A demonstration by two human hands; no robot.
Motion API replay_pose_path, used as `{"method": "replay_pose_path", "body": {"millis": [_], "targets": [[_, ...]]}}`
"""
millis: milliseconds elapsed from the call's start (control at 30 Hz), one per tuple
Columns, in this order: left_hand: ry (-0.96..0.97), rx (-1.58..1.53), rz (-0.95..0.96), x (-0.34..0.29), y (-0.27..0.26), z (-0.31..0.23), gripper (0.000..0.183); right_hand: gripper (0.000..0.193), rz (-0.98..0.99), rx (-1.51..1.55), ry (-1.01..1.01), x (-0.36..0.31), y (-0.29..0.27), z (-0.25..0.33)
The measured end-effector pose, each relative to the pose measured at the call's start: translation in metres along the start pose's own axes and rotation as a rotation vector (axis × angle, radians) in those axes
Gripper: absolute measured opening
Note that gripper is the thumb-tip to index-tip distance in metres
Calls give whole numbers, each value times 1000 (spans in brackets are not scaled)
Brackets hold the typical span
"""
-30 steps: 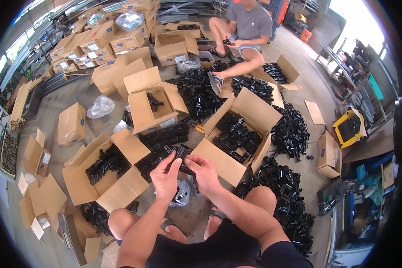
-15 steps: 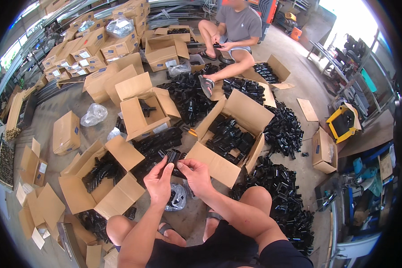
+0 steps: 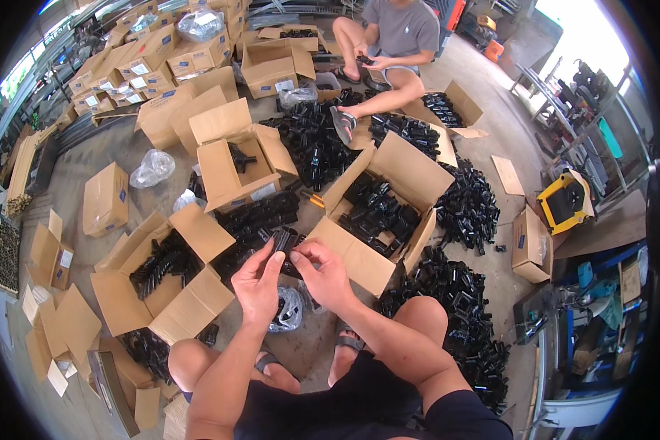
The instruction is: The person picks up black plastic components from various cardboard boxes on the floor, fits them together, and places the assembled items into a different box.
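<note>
Between my two hands is a small glossy black part (image 3: 285, 239), roughly tube-shaped; its exact kind is hard to make out. My left hand (image 3: 259, 284) grips it from the left with thumb and fingers. On the other side, my right hand (image 3: 320, 276) has its thumb and bent forefinger pinched at the part's right end. Just below the hands, a clear plastic bag (image 3: 289, 311) with dark bits inside lies on the floor between my feet. An open carton (image 3: 360, 265) of black parts stands close to the right; another open carton (image 3: 192, 303) of them is at the left.
Loose black parts (image 3: 458, 315) are heaped along my right side and more (image 3: 312, 139) lie ahead. Across from me a seated person (image 3: 403, 37) handles a black part. Stacked cartons (image 3: 150, 51) fill the far left. A yellow-framed item (image 3: 565, 199) stands at right.
The black part is tilted a little differently between my fingers, and both hands stay on it. The whole view has shifted slightly. The other person's hands have moved a little.
</note>
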State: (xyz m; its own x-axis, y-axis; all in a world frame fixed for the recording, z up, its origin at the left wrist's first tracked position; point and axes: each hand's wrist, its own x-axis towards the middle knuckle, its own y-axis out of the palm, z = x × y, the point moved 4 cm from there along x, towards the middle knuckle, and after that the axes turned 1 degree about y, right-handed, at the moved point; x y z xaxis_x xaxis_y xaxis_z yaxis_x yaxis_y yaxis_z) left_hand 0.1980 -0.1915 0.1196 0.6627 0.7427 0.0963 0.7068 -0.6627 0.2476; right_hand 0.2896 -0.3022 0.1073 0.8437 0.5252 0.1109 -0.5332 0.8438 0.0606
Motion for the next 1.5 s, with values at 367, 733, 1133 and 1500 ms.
{"method": "replay_pose_path", "body": {"millis": [367, 733, 1133, 1500], "targets": [[-4, 9, -6, -1, 2, 2, 33, 14, 12, 175, 269, -3, -1, -12], [15, -5, -12, -1, 1, -4, 32, 12, 58, 214, 266, -1, 0, 0], [12, -49, -31, 3, -2, 0, 32, 16, 84, 6, 126, 6, 0, 13], [-9, -56, -28, 2, -1, -3, 32, 14, 91, 16, 186, 3, 2, 18]]}}
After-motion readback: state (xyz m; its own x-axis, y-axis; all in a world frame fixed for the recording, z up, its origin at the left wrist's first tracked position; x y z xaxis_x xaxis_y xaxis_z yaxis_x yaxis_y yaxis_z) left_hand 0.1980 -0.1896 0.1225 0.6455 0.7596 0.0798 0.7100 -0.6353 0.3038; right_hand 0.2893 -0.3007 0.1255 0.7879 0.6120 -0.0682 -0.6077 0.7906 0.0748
